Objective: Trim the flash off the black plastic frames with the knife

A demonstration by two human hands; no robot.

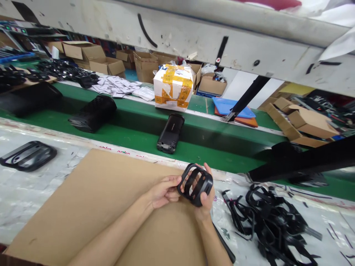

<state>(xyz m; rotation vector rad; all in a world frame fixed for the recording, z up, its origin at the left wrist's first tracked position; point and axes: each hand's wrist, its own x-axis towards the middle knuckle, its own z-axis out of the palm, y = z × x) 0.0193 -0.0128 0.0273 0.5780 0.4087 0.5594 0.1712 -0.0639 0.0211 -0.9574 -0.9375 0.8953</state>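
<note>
The left hand (163, 192) pinches the near edge of a black slotted plastic frame (195, 184) between thumb and fingertips, while the right hand (205, 201) is wrapped under its far side, thumb pressed on the rim; both hands are closed on it and hold it just above the far right corner of the brown cardboard sheet (91, 207). Right of the cardboard sheet lies a tangled pile of thin black plastic strips (273, 221); left of it, a flat black plastic panel (27, 156); beyond it, on the green conveyor belt (210, 155), a black oblong casing (170, 133). The frame's ribs look thin, so a hard squeeze or twist between the two grips could probably bend or snap one, and the light pinch on the left could let it slip. The right palm is hidden behind the frame, and whether the frame is one piece or two stacked is hard to tell.
</note>
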